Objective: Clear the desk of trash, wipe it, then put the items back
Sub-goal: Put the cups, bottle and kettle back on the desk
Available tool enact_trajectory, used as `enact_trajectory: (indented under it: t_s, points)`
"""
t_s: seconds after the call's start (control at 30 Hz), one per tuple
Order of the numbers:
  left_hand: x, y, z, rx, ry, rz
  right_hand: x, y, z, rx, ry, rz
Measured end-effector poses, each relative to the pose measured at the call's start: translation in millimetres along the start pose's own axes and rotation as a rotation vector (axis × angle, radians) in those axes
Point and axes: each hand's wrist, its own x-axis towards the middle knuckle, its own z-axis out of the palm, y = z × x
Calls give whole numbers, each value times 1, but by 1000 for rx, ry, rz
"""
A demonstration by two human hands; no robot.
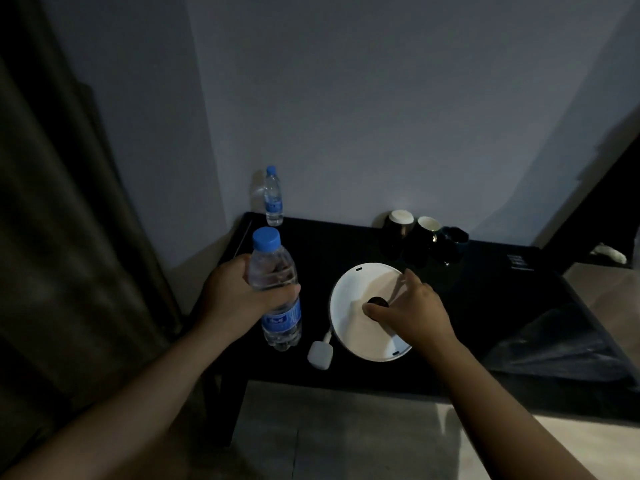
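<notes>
The room is dark. A black counter [329, 244] stands in the corner against a pale wall [381, 98], with a curtain [69, 237] on the left.

The left hand [239, 292] grips a water bottle [277, 271] around its middle, above the blue label. This bottle is upright, with a blue cap, over the near left part of the counter. I cannot tell if its bottom touches the surface or is a little lifted. A second bottle [273, 197], of the same kind, stands upright at the far left corner, close to the wall.

The right hand [415, 310] rests on a white round base [349, 327] that lies flat near the middle of the counter. The hand is spread and holds nothing: the thumb tip is just beside the dark centre piece [378, 301], and the forefinger is stretched toward the far rim. The other fingers are hidden.

A white plug [320, 355] on a short cord lies just beside the near left rim of the base, between the base and the held bottle.

At the back, two cups [401, 220] with white insides stand near a dark cup [453, 237]. A dark plastic bag [561, 348] lies on the right part of the counter.
</notes>
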Motion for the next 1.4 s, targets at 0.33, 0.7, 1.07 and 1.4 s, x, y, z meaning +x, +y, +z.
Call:
enact_trajectory:
  t_s: [0.33, 0.7, 1.07, 1.4]
  points:
    - [91, 19, 45, 47, 92, 10, 115, 9, -28, 35, -22, -53]
    - [168, 9, 67, 97, 52, 17, 188, 10, -21, 1, -63, -37]
    - [298, -27, 67, 84, -13, -31, 280, -28, 17, -29, -65, 33]
    - [389, -74, 74, 123, -99, -82, 346, -52, 62, -50, -92, 139]
